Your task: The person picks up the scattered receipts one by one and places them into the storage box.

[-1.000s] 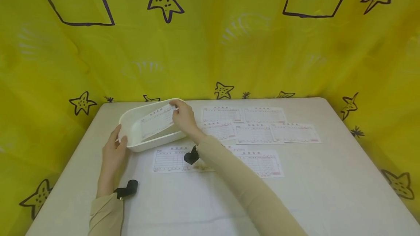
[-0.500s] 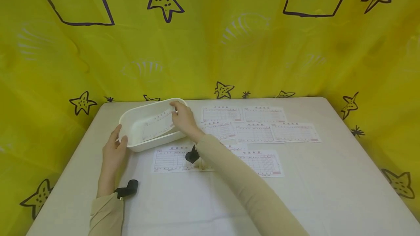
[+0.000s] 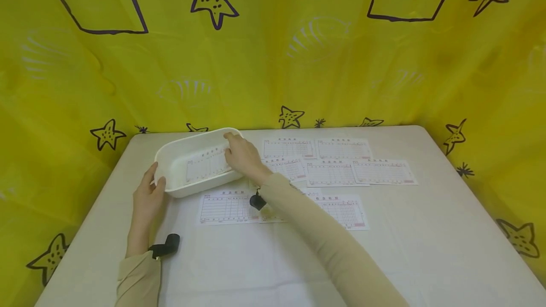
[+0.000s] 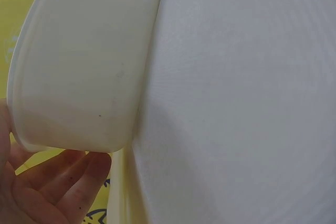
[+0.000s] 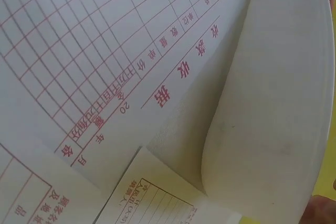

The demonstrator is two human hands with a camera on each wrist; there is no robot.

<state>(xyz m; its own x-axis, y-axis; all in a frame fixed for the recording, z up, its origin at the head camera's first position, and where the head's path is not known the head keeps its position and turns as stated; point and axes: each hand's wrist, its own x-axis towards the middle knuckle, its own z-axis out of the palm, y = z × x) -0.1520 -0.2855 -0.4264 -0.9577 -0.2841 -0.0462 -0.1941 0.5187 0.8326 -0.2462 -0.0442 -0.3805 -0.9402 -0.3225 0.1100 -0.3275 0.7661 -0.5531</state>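
A white oval-cornered tray (image 3: pixel 200 186) stands at the back left, slightly askew. My left hand (image 3: pixel 147 200) grips its left end; in the left wrist view the fingers of that hand (image 4: pixel 58 192) curl below the tray's end wall (image 4: pixel 79 77). Inside the tray lies a printed slip (image 3: pixel 204 166), its right end partly covered by my right hand (image 3: pixel 245 158). That hand reaches over the tray's right end with thumb and forefinger spread. The right wrist view shows the tray's outer wall (image 5: pixel 268 114) and only bits of the hand at the edge.
Several printed slips lie right of the tray, some overlapping, among them a back one (image 3: pixel 343 149) and a right one (image 3: pixel 384 173). Nearer the front are others, including a left slip (image 3: pixel 222 208). A yellow patterned curtain (image 3: pixel 273 60) hangs behind the white-covered table (image 3: pixel 234 264).
The slip inside the tray has sunk from a raised, tilted position to lie flatter. My right hand has shifted slightly to the right. The left hand and the tray have stayed put.
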